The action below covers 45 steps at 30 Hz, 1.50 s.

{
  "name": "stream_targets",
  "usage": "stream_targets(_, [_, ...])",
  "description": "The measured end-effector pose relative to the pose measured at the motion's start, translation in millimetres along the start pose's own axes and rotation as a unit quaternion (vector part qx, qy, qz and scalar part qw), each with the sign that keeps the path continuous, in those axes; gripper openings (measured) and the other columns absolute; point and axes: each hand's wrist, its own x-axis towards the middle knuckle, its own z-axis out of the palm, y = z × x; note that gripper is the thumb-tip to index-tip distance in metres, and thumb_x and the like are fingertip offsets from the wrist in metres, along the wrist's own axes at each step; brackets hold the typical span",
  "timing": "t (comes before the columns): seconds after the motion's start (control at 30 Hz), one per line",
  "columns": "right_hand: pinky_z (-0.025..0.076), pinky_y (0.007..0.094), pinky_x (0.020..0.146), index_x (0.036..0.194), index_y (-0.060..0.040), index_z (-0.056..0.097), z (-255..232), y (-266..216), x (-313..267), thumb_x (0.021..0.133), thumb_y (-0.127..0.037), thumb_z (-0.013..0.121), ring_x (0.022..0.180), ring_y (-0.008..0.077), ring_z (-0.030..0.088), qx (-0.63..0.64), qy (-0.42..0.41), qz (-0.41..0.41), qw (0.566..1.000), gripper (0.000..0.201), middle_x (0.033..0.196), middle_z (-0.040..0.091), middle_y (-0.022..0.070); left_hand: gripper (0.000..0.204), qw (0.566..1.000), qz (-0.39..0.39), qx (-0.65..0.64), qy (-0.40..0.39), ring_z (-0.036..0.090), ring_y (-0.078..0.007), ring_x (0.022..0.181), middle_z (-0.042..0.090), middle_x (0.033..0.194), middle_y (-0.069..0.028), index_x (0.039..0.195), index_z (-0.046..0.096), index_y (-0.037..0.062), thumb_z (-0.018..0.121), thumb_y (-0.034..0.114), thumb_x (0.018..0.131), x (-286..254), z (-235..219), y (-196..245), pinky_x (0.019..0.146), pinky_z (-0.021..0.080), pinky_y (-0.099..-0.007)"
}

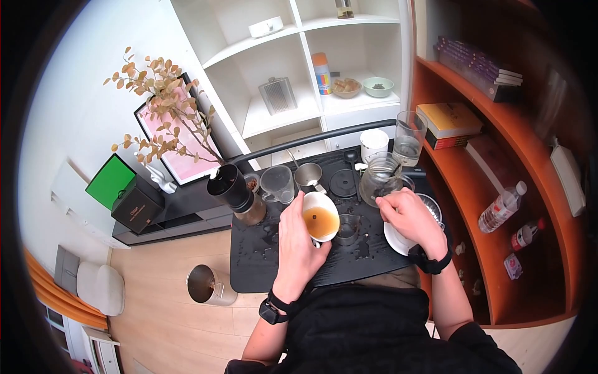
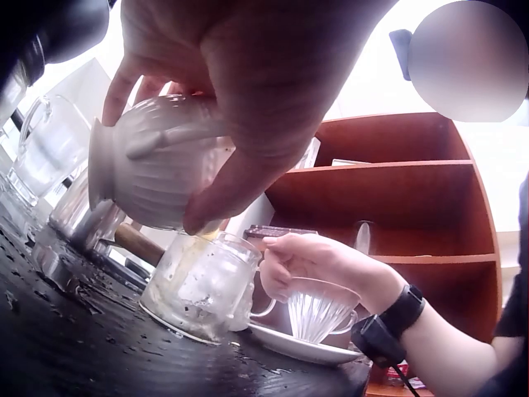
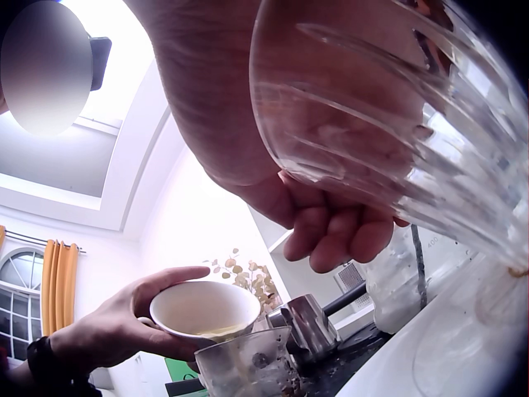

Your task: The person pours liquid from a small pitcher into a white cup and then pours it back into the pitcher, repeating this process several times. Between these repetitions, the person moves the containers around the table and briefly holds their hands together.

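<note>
My left hand point(image 1: 295, 244) holds a white ribbed cup point(image 2: 157, 161), its thumb and fingers about the sides. The cup tilts with its mouth toward me, and brown liquid point(image 1: 320, 223) lies close to its lower lip. Just beside and below it in the left wrist view stands a small glass pitcher point(image 2: 198, 289) with residue on its wall. My right hand point(image 1: 412, 217) hangs loosely curled over a white saucer point(image 1: 395, 239), nothing visible in its fingers. A clear ribbed glass dripper point(image 2: 318, 314) sits on that saucer, under the right wrist. Beyond the fingers is a glass carafe point(image 1: 375, 177).
The wet black tabletop point(image 1: 255, 274) also carries a coffee grinder point(image 1: 235, 193), a glass mug point(image 1: 277, 182), a steel jug point(image 1: 308, 176), a white mug point(image 1: 374, 144) and a tall glass point(image 1: 409, 138). Brown shelves point(image 1: 479, 218) border the right. A metal bin point(image 1: 215, 288) stands on the floor.
</note>
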Motion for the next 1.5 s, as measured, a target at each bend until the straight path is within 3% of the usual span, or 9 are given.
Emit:
stream_targets(0.03, [0.052,0.0561,0.073,0.078,0.0088,0.065,0,0,0,0.114,-0.023,0.065,0.071,0.0504,0.066,0.006,0.004,0.001,1.0,0.048,0.071,0.063,0.0282,0.122,1.0,0.003,0.001,-0.001,0.057,-0.0485,0.149,0.057,0.159,-0.029,0.177,0.033,-0.0075,0.096,-0.003,0.072,0,0,0,0.128,0.047,-0.0543])
stream_targets(0.7, [0.051,0.0545,0.072,0.078,0.0088,0.066,-2,-7,0,0.114,-0.022,0.066,0.069,0.0483,0.066,-0.003,0.009,-0.011,1.0,0.047,0.069,0.063,0.0268,0.12,0.994,0.078,0.065,-0.038,0.053,-0.0454,0.155,0.051,0.171,-0.0261,0.176,0.035,-0.0085,0.093,-0.004,0.071,11,-7,18,0.127,0.045,-0.0534])
stream_targets(0.8, [0.051,0.0542,0.07,0.078,0.009,0.065,-2,-7,0,0.114,-0.022,0.066,0.068,0.0479,0.066,0.005,0.007,-0.008,1.0,0.047,0.069,0.063,0.027,0.12,0.992,0.091,0.07,-0.049,0.052,-0.0487,0.155,0.052,0.169,-0.0273,0.177,0.034,-0.0077,0.091,-0.004,0.072,14,-10,20,0.129,0.044,-0.055])
stream_targets(1.37, [0.052,0.055,0.075,0.078,0.0083,0.065,-1,-5,0,0.113,-0.022,0.066,0.07,0.0492,0.064,-0.004,0.012,-0.014,1.0,0.047,0.07,0.063,0.0268,0.115,0.961,0.162,0.214,-0.074,0.048,-0.0427,0.162,0.048,0.178,-0.0202,0.178,0.036,-0.0049,0.086,-0.003,0.074,13,4,14,0.13,0.041,-0.0558])
stream_targets(1.5, [0.052,0.0549,0.072,0.077,0.0084,0.066,0,-2,0,0.113,-0.022,0.066,0.069,0.0488,0.065,-0.009,0.016,-0.026,0.999,0.046,0.07,0.063,0.027,0.113,0.965,0.151,0.198,-0.086,0.048,-0.0426,0.161,0.048,0.178,-0.0196,0.178,0.036,-0.0046,0.085,-0.003,0.076,13,0,18,0.131,0.041,-0.0556])
